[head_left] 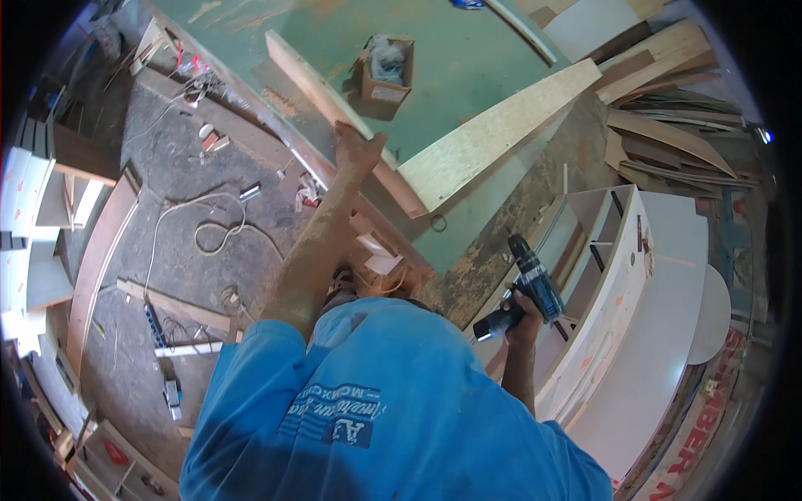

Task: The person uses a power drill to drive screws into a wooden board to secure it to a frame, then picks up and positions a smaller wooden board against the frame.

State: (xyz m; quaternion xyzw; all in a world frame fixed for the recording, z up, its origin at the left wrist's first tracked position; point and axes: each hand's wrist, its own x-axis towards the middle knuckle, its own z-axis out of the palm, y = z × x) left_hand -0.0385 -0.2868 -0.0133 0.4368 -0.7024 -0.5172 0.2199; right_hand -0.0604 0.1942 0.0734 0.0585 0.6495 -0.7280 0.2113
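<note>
My left hand grips the top edge of a long narrow wooden board on the green tabletop. Its thumb points to the right. Against the near end of that board lies the end of a wider pale plywood strip, which runs off to the far right. Whether the two are fastened, I cannot tell. My right hand is closed round the handle of a dark cordless drill, held out to the right of the table. The drill's chuck points away from me, apart from both boards.
A cardboard box with clear plastic bags stands behind the boards. To the right are a white cabinet frame and stacked wood offcuts. A pale cable and a power strip lie on the floor at left.
</note>
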